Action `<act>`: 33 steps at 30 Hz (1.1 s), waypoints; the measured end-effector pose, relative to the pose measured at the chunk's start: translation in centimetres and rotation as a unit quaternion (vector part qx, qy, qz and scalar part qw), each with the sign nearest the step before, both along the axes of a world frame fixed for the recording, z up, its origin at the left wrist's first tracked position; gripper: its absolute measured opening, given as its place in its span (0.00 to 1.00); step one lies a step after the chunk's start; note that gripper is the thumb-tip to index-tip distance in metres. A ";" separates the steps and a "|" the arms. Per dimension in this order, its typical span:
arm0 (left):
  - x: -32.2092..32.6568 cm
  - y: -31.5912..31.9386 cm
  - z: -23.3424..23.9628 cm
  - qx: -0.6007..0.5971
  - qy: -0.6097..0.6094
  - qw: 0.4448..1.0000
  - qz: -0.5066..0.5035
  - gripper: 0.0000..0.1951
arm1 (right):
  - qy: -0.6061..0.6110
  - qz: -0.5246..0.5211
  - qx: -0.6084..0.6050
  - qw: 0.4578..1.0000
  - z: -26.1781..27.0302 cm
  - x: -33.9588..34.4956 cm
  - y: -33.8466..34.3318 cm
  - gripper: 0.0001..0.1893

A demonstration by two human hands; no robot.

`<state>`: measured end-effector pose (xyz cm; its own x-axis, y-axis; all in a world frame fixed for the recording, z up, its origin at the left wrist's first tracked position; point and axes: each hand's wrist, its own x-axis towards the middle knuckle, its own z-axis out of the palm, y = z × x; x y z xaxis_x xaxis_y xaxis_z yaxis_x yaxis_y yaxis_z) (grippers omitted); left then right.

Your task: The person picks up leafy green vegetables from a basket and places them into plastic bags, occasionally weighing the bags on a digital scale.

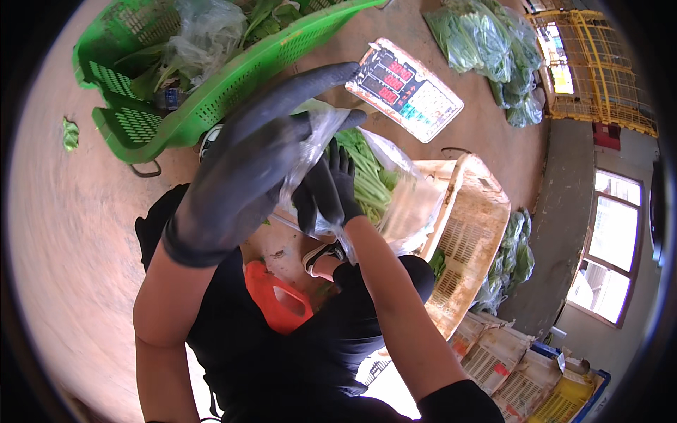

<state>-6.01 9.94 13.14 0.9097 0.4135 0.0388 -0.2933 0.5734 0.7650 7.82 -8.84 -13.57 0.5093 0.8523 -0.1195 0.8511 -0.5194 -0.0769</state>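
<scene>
My left hand (254,153), in a dark glove and close to the camera, has a clear plastic bag's edge (320,129) between its fingers; its index finger points out. Lower and to the right, my right hand (338,185), also gloved, has its fingers apart against the bag and the leafy green vegetables (367,182). Its grip is partly hidden by the plastic. The greens, with long pale stalks, lie in clear film beside a dirty cream plastic crate (468,227). A digital scale (404,90) with a lit red display stands just beyond my hands.
A green perforated basket (211,113) at upper left holds greens and plastic. Bagged greens (476,39) lie at upper right, more (510,259) behind the crate. A red plastic container (264,301) sits near my feet. Stacked crates (529,370) and a yellow wire rack (592,69) are at right.
</scene>
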 end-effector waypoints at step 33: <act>1.5 2.6 -3.4 0.856 0.046 0.506 0.100 0.21 | 0.075 -0.119 0.081 0.987 28.6 0.1 -35.7 0.21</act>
<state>-4.55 12.49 9.75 0.8871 -0.0700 0.4562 -0.1329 -0.9853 0.1073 7.89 -44.58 15.04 0.6840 0.7250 -0.0805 0.6797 -0.6735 -0.2906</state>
